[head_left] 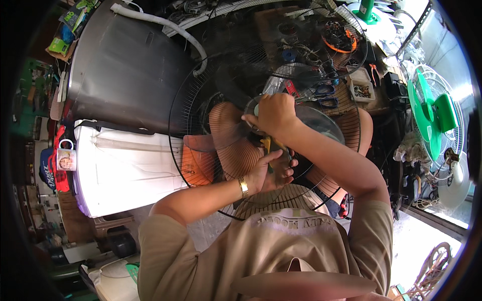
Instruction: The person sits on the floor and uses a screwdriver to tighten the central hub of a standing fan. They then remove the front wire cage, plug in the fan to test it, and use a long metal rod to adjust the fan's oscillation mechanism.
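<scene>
A black wire fan grille (187,179) lies across my lap, with dark see-through fan blades (321,123) inside its ring. My left hand (268,173), a gold watch at its wrist, is wrapped round a hand tool with yellow-and-dark handles (266,144); its working end is hidden. Just beyond it, my right hand (275,113) is closed in a fist over the middle of the blades, thumb pointing left. What that fist grips is covered by the fingers.
A second wire grille (364,47) stands at the back over a cluttered bench. An open box of small parts (362,92) sits right of it. Green fan blades (429,113) stand at the far right. On the left are a large metal drum (128,65), a white container (125,168) and a mug (66,156).
</scene>
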Available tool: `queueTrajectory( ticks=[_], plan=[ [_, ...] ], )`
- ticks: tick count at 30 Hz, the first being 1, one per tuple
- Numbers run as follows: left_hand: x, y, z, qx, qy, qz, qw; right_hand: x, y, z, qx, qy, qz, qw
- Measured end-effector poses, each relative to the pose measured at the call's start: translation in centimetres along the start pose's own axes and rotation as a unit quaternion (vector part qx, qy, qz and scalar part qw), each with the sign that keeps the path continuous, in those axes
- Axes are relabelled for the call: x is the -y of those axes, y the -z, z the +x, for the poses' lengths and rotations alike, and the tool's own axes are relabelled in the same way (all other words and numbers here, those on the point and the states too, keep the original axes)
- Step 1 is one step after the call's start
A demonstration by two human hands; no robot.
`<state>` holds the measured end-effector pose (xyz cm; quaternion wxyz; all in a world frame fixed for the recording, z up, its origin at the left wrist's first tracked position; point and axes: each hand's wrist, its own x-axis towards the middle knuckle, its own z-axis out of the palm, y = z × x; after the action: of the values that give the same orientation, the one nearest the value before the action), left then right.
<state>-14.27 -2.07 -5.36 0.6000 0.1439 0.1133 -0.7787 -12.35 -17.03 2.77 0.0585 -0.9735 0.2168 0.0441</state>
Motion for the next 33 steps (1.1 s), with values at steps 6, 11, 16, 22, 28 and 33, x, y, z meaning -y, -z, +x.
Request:
queueTrajectory(
  ticks=[6,11,16,22,28,33],
  plan=[
    [-0.2,-0.5,-0.1,-0.033,0.009,-0.012,0.999,-0.5,-2.7,1.6,-0.161,0.042,0.023,0.986],
    [-0.5,-0.4,-0.3,-0.049,0.02,-0.005,0.999,-2.4,-2.7,2.3,-0.18,0.149,0.064,0.97],
    [-0.7,-0.3,-0.5,-0.03,0.034,-0.016,0.999,-3.4,-3.1,3.8,-0.17,0.243,0.068,0.953],
    [-0.8,-0.4,-0.6,-0.027,0.038,-0.024,0.999,-4.0,-3.5,4.8,-0.192,0.307,0.068,0.929],
    [-0.8,-0.5,-0.7,-0.036,0.035,-0.004,0.999,-6.2,-1.4,5.6,-0.17,0.454,0.002,0.875],
    [-1.1,-0.6,-0.9,-0.041,0.037,-0.001,0.998,-6.0,-1.1,8.8,-0.172,0.612,0.048,0.771]
  ],
)
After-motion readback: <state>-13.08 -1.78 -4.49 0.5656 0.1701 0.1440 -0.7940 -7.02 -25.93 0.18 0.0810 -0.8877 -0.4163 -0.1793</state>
